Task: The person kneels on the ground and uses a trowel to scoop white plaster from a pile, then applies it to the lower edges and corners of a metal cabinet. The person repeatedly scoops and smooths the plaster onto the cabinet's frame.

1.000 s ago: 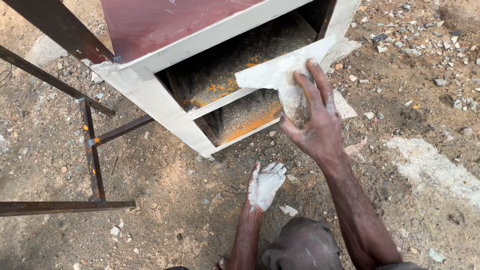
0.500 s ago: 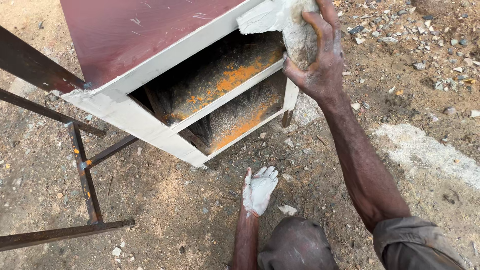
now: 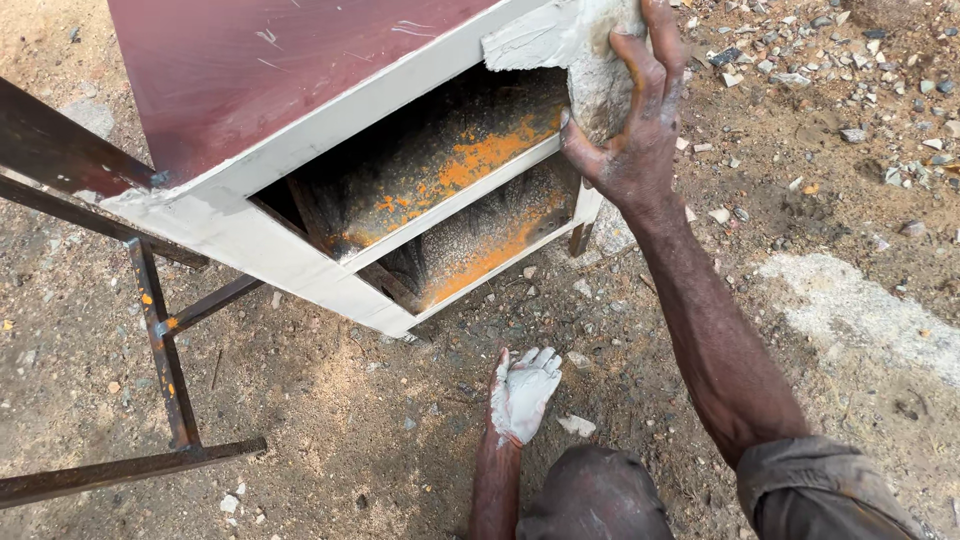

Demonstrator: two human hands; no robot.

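— What did I have on the feed?

— A white-framed metal cabinet with a maroon top (image 3: 300, 90), tipped on its rusty iron stand (image 3: 160, 350) over bare dirt. The right hand (image 3: 630, 150) clenched a pale, paste-caked rag (image 3: 600, 70) at the frame's upper right corner. The left hand (image 3: 522, 392), coated white, hung open and empty above the ground.

— Doing it well?

— I judged firm, even strokes along the edge best, rag kept folded.

— Anything unclear?

— The rag's top was cut off, the orange-stained interior shadowed, and the dark rounded shape at bottom unidentifiable.
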